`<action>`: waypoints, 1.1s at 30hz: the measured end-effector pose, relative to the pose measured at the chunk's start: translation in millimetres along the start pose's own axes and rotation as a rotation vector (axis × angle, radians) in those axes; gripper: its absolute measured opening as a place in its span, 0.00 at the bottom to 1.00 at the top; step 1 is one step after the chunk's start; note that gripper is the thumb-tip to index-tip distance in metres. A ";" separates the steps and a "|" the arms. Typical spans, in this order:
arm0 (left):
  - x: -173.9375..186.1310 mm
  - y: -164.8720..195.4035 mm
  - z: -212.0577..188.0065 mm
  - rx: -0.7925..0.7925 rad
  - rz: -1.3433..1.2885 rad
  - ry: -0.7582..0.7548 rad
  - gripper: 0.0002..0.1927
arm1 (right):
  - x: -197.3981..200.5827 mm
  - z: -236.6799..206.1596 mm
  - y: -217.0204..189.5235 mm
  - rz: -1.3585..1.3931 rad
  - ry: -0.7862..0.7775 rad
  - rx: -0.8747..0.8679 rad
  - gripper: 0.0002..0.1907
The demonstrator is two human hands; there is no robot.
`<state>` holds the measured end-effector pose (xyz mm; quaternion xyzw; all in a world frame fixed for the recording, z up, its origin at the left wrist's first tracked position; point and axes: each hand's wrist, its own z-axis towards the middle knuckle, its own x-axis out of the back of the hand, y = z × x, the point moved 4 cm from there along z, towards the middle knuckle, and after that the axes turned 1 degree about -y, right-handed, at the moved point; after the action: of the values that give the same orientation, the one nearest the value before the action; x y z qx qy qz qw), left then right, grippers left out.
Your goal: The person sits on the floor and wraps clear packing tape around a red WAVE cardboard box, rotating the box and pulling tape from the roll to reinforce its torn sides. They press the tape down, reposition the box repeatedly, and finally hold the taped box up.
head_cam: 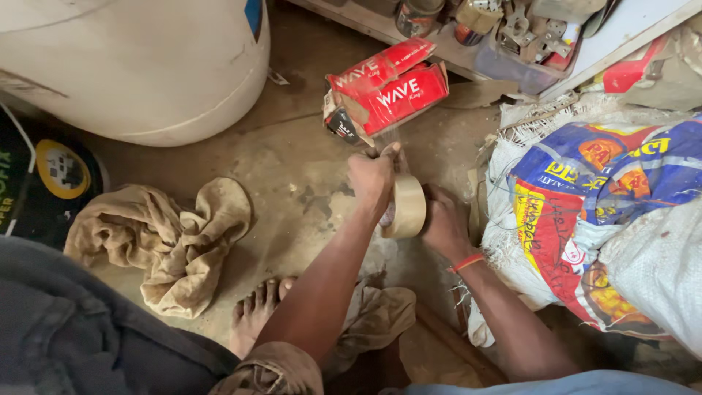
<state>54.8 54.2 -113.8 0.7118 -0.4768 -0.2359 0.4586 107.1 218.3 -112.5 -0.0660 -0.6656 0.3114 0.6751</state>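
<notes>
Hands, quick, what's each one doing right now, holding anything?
Left hand: closed on the roll of tape, fingers at its upper edge.
Right hand: gripping the same roll from the other side.

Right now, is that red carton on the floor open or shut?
Open: the red carton lies on its side with its end flaps splayed apart.

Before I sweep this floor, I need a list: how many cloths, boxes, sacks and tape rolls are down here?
Crumpled tan cloths: 2
Red cardboard box: 1
Printed woven sacks: 2
Tape roll, held between left hand and right hand: 1
Total: 6
</notes>
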 end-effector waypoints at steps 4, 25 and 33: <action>5.0 5.5 -2.6 -0.005 -0.016 -0.003 0.15 | 1.4 5.2 -2.7 0.068 -0.047 0.050 0.19; 8.0 5.9 -0.8 0.009 0.061 0.022 0.19 | 24.3 24.8 -29.1 0.103 -0.281 -0.041 0.35; 0.7 3.0 1.2 -0.006 0.000 0.026 0.19 | 17.7 3.2 0.8 0.065 -0.250 -0.006 0.21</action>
<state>52.8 52.7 -111.7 0.7134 -0.4703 -0.2280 0.4668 102.4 226.9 -97.4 -0.0501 -0.7431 0.3368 0.5761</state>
